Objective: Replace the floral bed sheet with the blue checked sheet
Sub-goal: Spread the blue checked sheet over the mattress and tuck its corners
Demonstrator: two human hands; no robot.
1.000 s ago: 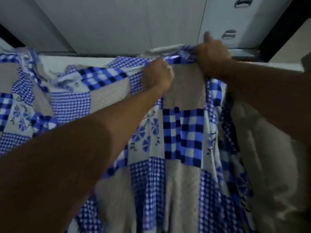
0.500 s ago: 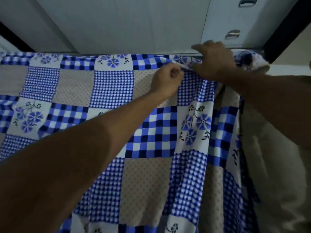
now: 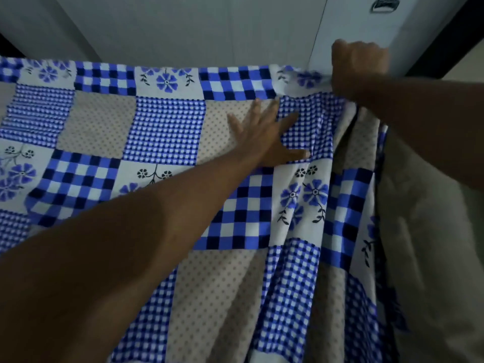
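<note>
The blue checked sheet (image 3: 167,127), a patchwork of blue checks, dotted beige squares and blue flowers, lies spread over the bed, its far edge along the wall. My left hand (image 3: 267,134) presses flat on it with straight, spread fingers near the far right part. My right hand (image 3: 358,66) grips the sheet's far right corner at the bed's edge. To the right of my left hand the sheet falls in folds toward the bed's right side. No floral sheet is in view.
A white wardrobe (image 3: 209,27) stands right behind the bed, with a metal handle (image 3: 385,3) at the top right. A pale beige mattress side or cover (image 3: 432,244) shows at the right, beyond the sheet's hanging edge.
The sheet went from bunched to spread flat along the wall. My left hand let go of the edge and now presses flat. My right hand drew the corner further right.
</note>
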